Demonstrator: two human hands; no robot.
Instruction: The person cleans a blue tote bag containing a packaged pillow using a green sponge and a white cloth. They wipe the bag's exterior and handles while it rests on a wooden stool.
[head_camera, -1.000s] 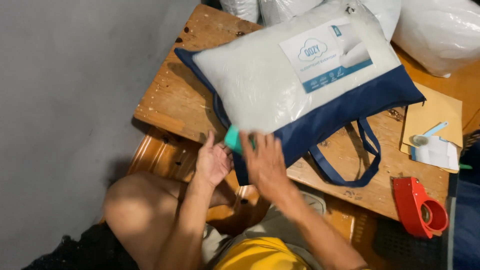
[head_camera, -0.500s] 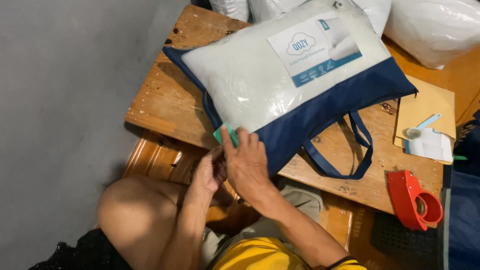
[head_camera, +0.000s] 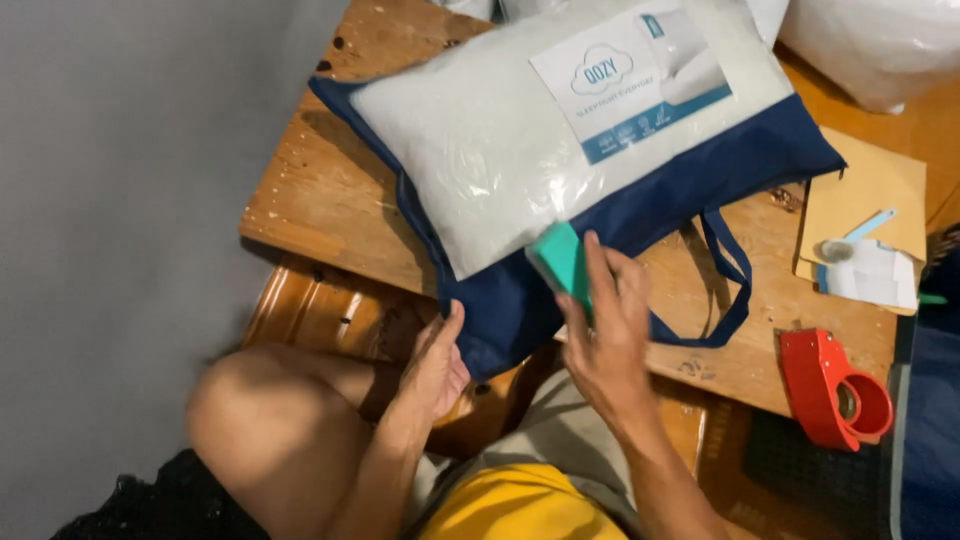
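— Fingers first: on our right hand (head_camera: 605, 335) they lie pressed flat over a small teal rectangular block (head_camera: 560, 262), pinning it against the navy-blue fabric bag with the clear plastic front (head_camera: 640, 205). Closed around the block, or only laid on it?

— Wrapped on it, we'd say; the thumb side is hidden, but the block sits under the fingers and moves with them. Our left hand (head_camera: 435, 365) is open, fingers loosely spread, and touches the bag's near corner where it hangs over the edge of the rough wooden table (head_camera: 300, 190).

— What has changed over the last second?

— A second ago both our hands were bunched together at that lower corner, with the teal block barely showing between them. Now the right has slid up along the navy band, the block is more exposed at the border of the clear panel, and the left has dropped back to the corner. The bag itself, with the white pillow (head_camera: 500, 150) inside it, has kept its slanted place on the table.

— And in terms of the work?

— We judge the hands have split roles: one steadies the corner, the other works the block along the bag's edge.

— Anything nearby?

— A red tape dispenser (head_camera: 835, 385) on the right, well apart, and a brown envelope (head_camera: 870, 195) with small white papers beyond the bag's loop handle (head_camera: 735, 290).
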